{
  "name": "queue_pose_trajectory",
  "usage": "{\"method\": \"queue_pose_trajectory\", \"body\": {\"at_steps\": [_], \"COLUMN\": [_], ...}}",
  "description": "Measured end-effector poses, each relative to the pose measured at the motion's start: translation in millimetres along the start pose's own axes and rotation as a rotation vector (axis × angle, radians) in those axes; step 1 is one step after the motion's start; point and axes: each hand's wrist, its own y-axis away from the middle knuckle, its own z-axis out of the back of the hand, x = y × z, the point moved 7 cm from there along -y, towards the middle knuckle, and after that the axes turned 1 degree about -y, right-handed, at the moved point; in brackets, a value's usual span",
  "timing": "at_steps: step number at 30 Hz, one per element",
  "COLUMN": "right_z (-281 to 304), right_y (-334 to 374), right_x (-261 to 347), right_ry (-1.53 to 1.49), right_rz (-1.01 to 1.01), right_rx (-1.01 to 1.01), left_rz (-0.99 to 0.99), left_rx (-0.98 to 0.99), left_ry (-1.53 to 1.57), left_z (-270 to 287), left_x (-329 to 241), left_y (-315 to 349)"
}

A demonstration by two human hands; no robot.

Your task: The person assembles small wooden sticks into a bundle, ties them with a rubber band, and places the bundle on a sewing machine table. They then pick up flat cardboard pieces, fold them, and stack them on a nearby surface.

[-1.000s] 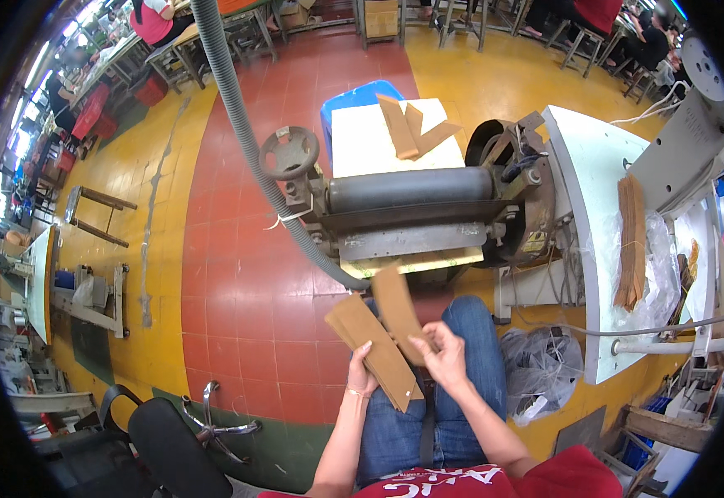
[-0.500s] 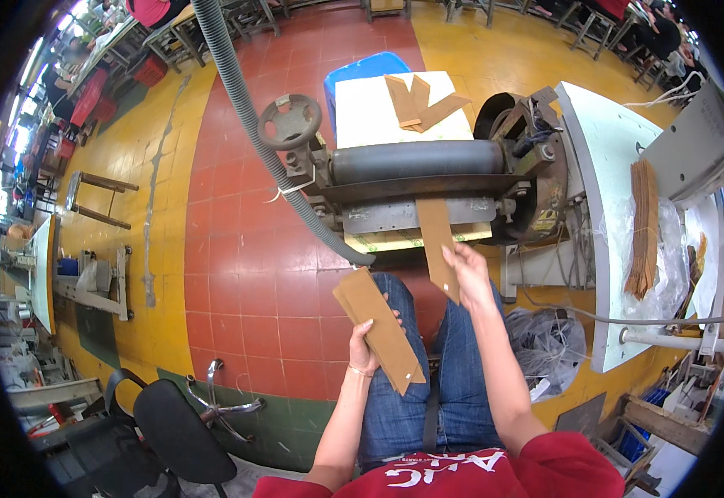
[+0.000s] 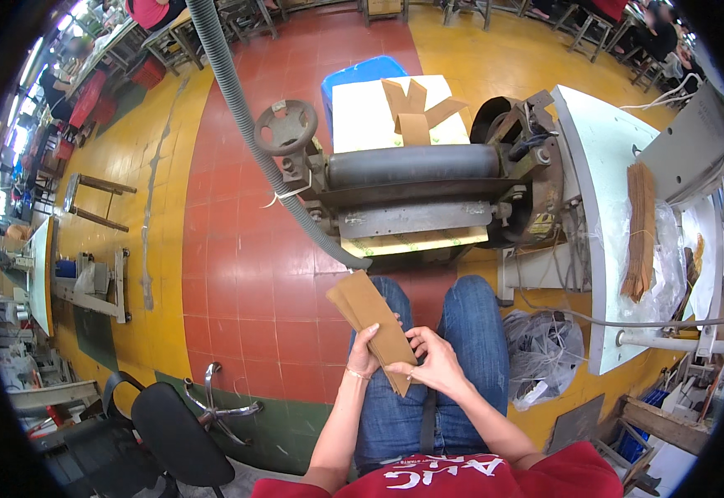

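Note:
A fanned stack of flat brown strips, like leather or card, lies slanted over my lap. My left hand is closed round its left side, thumb on top. My right hand pinches the stack's lower right end, thumb on the top strip and fingers at the edge. Ahead of my knees stands a roller machine with a dark cylinder and a metal feed plate. Behind the roller, several brown strips lie on a white board, one with its near end close to the roller.
A handwheel and a grey ribbed hose stand at the machine's left. On the right, a pale table bears a bundle of brown strips. A plastic bag sits below it. A black chair is at lower left.
My right hand has let go of the strip at the feed plate and come back to the stack. That strip has passed through to the board behind the roller.

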Motion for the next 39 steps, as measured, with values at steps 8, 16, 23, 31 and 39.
{"method": "queue_pose_trajectory", "body": {"at_steps": [8, 16, 23, 31, 39], "right_z": [2, 32, 170, 195, 196], "right_y": [-15, -15, -109, -306, -314], "right_x": [-13, 33, 136, 157, 137], "right_ry": [-0.244, -0.002, 0.137, 1.171, 1.473], "right_rz": [-0.154, 0.085, 0.523, 0.091, 0.155], "right_rx": [0.063, -0.115, -0.568, 0.177, 0.21], "left_rz": [0.011, 0.005, 0.007, -0.012, 0.012], "left_rx": [-0.078, -0.044, -0.041, -0.065, 0.024], "left_ry": [0.005, 0.09, 0.143, 0.152, 0.219], "left_z": [26, 20, 15, 25, 17], "left_x": [12, 5, 1, 1, -4], "left_y": [-1, 1, 1, -3, -3]}}
